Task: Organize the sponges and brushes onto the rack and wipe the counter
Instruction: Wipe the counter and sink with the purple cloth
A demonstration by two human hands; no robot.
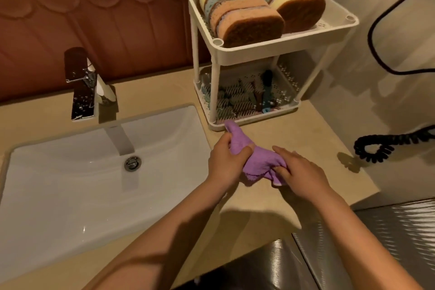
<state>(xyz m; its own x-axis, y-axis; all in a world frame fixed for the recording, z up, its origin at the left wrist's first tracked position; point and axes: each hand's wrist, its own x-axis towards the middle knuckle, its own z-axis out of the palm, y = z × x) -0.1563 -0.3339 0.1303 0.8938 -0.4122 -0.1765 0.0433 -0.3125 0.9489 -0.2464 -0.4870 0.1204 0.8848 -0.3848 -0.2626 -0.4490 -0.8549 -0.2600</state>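
Observation:
A purple cloth is bunched between both hands just above the beige counter, in front of the rack. My left hand grips its upper end. My right hand pinches its lower right edge. The white two-tier rack stands at the back of the counter. Several striped sponges stand in two rows on its top tier. Several brushes lie on the bottom tier, partly hidden by the upper shelf.
A white sink basin with a chrome faucet fills the left side. A coiled black cord lies on the counter's right end, with a cable on the wall above. A metallic surface sits below the counter's front edge.

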